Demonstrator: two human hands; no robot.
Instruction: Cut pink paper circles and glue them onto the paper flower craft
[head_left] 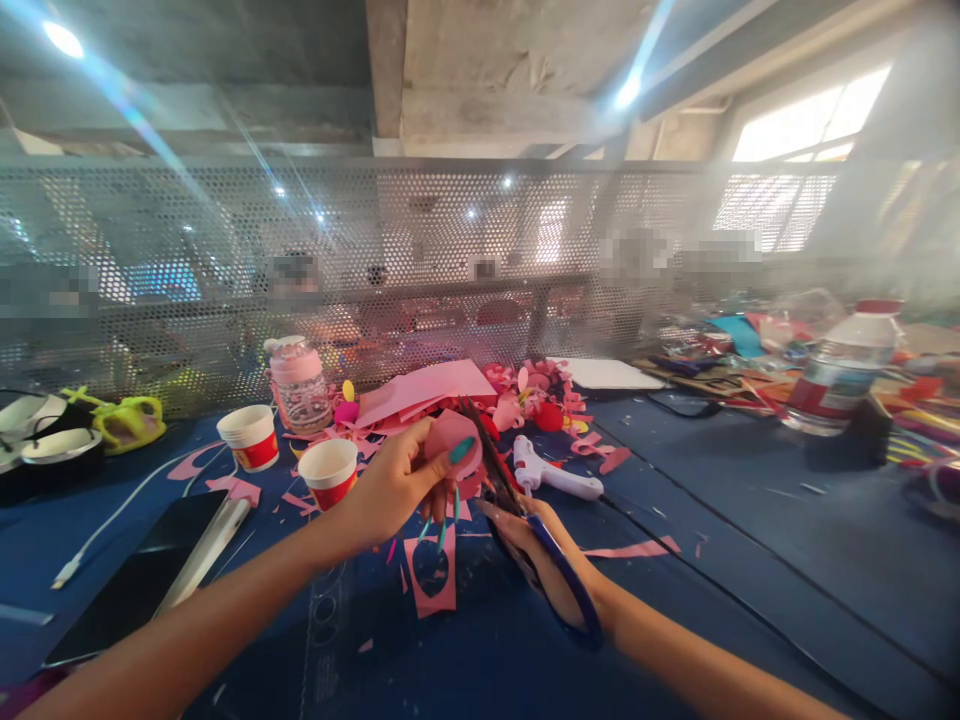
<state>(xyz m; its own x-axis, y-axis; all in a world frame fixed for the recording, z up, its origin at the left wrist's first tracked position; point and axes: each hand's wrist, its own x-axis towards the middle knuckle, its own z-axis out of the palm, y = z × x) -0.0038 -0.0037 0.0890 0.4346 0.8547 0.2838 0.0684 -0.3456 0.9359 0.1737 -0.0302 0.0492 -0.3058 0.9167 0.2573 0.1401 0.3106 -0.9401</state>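
1. Progress, by judgement: the pink paper disc (446, 440) looks nearly round, so most of its cutting seems done; perhaps some edge is left to trim.
2. The left grip (401, 480) pinches that disc above the counter (675, 620), thumb across its face.
3. The right grip (572, 550) is wrapped round the blue handles of the scissors (504, 470); the blades rise just beside the disc, though whether they touch it is hard to tell.
4. Below lies a flat offcut (442, 600) with a round hole.
5. Behind are smooth pink sheets (435, 385), beside curled, crumpled scraps.
6. A white plastic glue gun (555, 472) lies to the right, its cord trailing.
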